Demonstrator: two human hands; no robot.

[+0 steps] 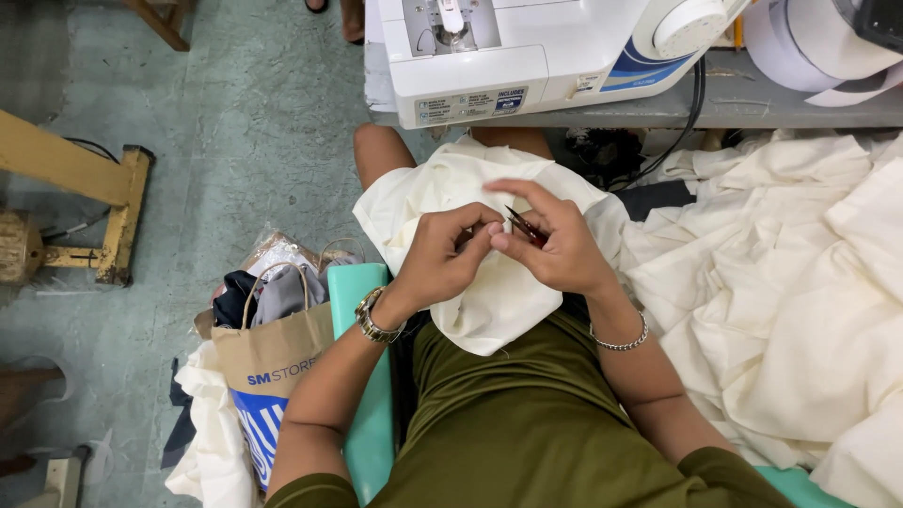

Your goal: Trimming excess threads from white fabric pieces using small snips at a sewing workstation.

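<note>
A piece of cream fabric [499, 292] lies across my lap. My left hand [440, 259], with a wristwatch on its wrist, pinches the fabric near its middle. My right hand [555, 243], with a bracelet on its wrist, holds a small dark red thread snipper [525, 227] whose tip points at the spot where my left fingers pinch. Both hands meet over the cloth, fingers curled.
A white sewing machine [527, 52] stands on a grey table [771, 103] just ahead. A large heap of cream cloth [790, 292] fills the right side. On the floor at left a brown paper bag [273, 353] holds clothes, beside a yellow wooden frame [85, 179]. I sit on a teal chair [362, 404].
</note>
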